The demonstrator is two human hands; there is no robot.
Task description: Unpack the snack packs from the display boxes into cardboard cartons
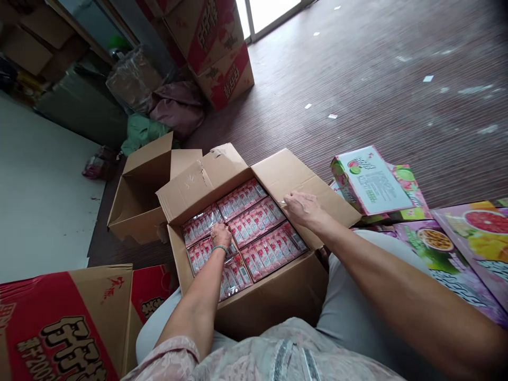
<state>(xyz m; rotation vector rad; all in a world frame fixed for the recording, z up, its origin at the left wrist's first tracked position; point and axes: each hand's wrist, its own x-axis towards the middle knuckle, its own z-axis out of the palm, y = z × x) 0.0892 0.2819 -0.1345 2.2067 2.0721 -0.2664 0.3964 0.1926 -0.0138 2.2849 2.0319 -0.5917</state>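
Packs: flat pink-and-white sachet packs w/ red print (264, 253), in rows under clear film, inside an open brown cardboard carton (273, 293) btwn the person's light-grey-trousered knees (345, 299). Two columns of packs, running up to the carton's walls.

L grip (221, 238): down on the packs, nearer carton's L edge than R; green bead bracelet (220, 248) on wrist. Fingers bent; can't tell if grasping.

R grip (301, 207): clenched, over the brown cardboard R flap (333, 206), by carton's R edge. Tiny white bit at fingertips, too small to ID.

Just beyond carton's L side: second open brown cardboard carton (138, 231). Near L: red-and-brown printed cardboard carton (51, 317).

R side: white box w/ green-and-pink fruit print (373, 182), on other fruit-print boxes; purple fruit-print boxes (424, 241) nearer the person.

Further out: dark striped floor (377, 69) w/ small white scraps (332, 116); stacked red-and-brown cardboard cartons (224, 79) near its far edge, by a bright doorway (273, 10). Green plastic bag (145, 129) & dull-pink bag (177, 108) toward floor's far L corner.
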